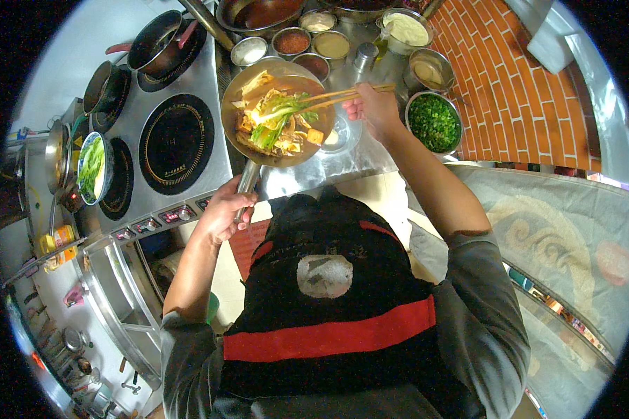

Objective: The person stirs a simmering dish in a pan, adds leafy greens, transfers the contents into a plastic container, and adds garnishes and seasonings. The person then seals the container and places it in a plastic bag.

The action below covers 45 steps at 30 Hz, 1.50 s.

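My left hand grips the metal handle of a round steel pan, raised over the steel counter. Inside it lie leafy greens, tofu-like cubes and pale folded pieces in brownish broth. My right hand holds wooden chopsticks whose tips reach into the pan at the greens. Partly hidden under the pan's right side is a clear, shallow dish or lid.
Left is a cooktop with a bare round plate, dark pans and a bowl of greens. Behind the pan stand several seasoning tubs and a metal shaker. Chopped green onions fill a bowl at right, beside a brick-patterned wall.
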Motion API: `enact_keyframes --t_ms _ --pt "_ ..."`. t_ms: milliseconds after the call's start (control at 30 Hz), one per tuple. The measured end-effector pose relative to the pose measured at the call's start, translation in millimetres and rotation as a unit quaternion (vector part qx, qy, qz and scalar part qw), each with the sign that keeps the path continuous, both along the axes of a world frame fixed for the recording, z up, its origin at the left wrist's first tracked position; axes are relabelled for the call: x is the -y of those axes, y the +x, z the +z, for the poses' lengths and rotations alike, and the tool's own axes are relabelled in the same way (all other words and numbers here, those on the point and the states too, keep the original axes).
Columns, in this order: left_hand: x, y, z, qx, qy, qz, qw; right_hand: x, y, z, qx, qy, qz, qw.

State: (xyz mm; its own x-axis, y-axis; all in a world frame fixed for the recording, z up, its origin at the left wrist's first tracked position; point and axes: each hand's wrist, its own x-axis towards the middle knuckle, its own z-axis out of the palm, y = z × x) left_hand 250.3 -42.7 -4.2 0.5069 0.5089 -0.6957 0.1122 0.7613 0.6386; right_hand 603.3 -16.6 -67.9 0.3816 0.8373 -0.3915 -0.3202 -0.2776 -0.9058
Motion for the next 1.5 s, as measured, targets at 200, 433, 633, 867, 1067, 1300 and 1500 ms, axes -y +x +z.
enact_keyframes --t_ms 200,433,633,867,1067,1300,1500 --pt "-1.3 4.0 -1.8 0.004 0.01 0.0 1.0 0.5 0.4 -5.5 -0.002 -0.004 -0.014 1.0" --pt "-1.2 5.5 -7.9 -0.018 0.031 -0.002 0.999 4.1 -1.8 -1.6 -0.005 -0.021 -0.025 0.999" --pt "-1.6 5.8 -15.4 -0.014 0.034 -0.003 0.999 5.9 0.3 -12.3 -0.026 0.01 -0.045 0.999" --pt "1.0 7.6 -22.8 -0.016 0.047 0.012 0.999 10.8 -2.6 -5.5 -0.02 0.002 -0.058 0.998" --pt "0.8 10.2 -24.7 -0.016 0.061 0.004 0.998 13.5 -0.8 -12.0 -0.012 -0.005 -0.068 0.998" --pt "4.0 14.6 -27.9 -0.024 0.082 0.017 0.996 18.9 -0.6 -15.0 -0.04 -0.004 -0.087 0.995" --pt "8.3 24.3 -24.0 -0.055 0.116 0.0 0.992 27.3 -0.8 -9.8 -0.052 -0.014 -0.108 0.993"
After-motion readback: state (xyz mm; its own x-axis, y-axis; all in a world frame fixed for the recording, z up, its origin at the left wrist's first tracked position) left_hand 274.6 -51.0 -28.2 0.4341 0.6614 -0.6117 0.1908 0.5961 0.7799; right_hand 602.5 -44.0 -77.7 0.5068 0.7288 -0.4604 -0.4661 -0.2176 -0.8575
